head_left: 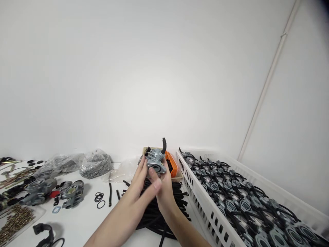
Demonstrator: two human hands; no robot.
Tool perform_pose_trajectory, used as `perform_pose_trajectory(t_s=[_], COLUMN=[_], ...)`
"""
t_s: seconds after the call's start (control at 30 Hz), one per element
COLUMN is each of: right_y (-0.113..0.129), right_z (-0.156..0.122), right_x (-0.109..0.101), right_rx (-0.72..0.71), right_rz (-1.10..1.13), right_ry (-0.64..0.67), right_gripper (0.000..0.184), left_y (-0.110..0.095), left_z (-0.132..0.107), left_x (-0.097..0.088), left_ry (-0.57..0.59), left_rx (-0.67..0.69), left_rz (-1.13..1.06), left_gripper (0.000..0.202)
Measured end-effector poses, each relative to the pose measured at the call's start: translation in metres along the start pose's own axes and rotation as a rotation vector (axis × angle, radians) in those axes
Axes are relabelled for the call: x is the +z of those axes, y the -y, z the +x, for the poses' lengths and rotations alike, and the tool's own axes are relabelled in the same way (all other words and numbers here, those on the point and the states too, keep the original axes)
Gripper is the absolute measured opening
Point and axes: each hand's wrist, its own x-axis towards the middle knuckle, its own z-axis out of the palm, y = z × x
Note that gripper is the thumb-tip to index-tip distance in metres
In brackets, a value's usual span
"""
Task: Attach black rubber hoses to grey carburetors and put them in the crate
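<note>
A grey metal carburetor (pixel 155 157) is held up in front of me, tilted, with a short black hose (pixel 163 146) standing from its top. My left hand (pixel 141 185) is closed along its left side, the thumb reaching across the near face by the flange opening. From the right and below, my right hand (pixel 164 183) grips the same carburetor; its fingers are partly hidden behind the metal body. Beneath both hands lies a heap of black rubber hoses (pixel 151 219) on the white table.
To the right, a white slotted crate (pixel 205 206) contains rows of carburetors (pixel 245 205). An orange basket (pixel 172 165) stands behind my hands. At left are loose carburetors (pixel 72 195), O-rings (pixel 101 204), brass parts (pixel 15 221) and plastic-bagged parts (pixel 95 164). A white wall rises behind.
</note>
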Motion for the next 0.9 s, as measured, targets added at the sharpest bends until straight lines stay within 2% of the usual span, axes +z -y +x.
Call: perform_pose_trajectory(t_s=[0.07, 0.1, 0.17, 0.2, 0.23, 0.33, 0.4, 0.47, 0.6, 0.67, 0.73, 0.8, 0.9], right_y=[0.005, 0.008, 0.013, 0.014, 0.015, 0.012, 0.011, 0.015, 0.041, 0.057, 0.070, 0.078, 0.079], right_z=[0.007, 0.008, 0.007, 0.004, 0.001, -0.009, -0.013, -0.013, -0.004, 0.003, 0.009, 0.014, 0.016], right_x=[-0.005, -0.006, -0.006, -0.005, -0.004, 0.001, 0.002, 0.001, -0.013, -0.023, -0.033, -0.040, -0.039], right_rx=[-0.005, 0.009, 0.040, 0.046, 0.049, 0.025, -0.016, -0.046, -0.030, -0.048, -0.117, -0.203, -0.235], right_rz=[0.039, 0.055, 0.070, 0.066, 0.057, 0.007, -0.058, -0.148, -0.435, -0.656, -0.796, -0.744, -0.508], right_ry=[-0.034, -0.031, -0.019, -0.014, -0.004, 0.074, 0.151, 0.246, 0.393, 0.370, 0.265, 0.171, 0.148], right_gripper=[0.080, 0.079, 0.079, 0.080, 0.081, 0.079, 0.073, 0.066, 0.064, 0.064, 0.063, 0.060, 0.048], left_y=[-0.007, -0.011, -0.018, -0.019, -0.019, -0.009, 0.001, 0.010, 0.015, 0.012, 0.006, -0.001, -0.007], left_z=[-0.003, -0.003, 0.001, 0.004, 0.009, 0.024, 0.033, 0.040, 0.044, 0.042, 0.038, 0.033, 0.025], left_x=[-0.011, -0.017, -0.028, -0.032, -0.035, -0.034, -0.029, -0.024, -0.015, -0.013, -0.011, -0.009, -0.004], left_ry=[0.010, -0.055, -0.253, -0.313, -0.321, -0.119, 0.002, 0.054, -0.032, -0.044, -0.065, -0.107, -0.140], left_rx=[0.043, 0.083, 0.175, 0.207, 0.216, 0.154, 0.145, 0.162, 0.192, 0.191, 0.185, 0.183, 0.207], left_rz=[0.230, 0.316, 0.418, 0.425, 0.393, 0.128, -0.011, -0.082, -0.205, -0.192, -0.094, 0.020, 0.140], left_gripper=[0.070, 0.066, 0.064, 0.069, 0.077, 0.095, 0.091, 0.080, 0.065, 0.060, 0.059, 0.059, 0.055])
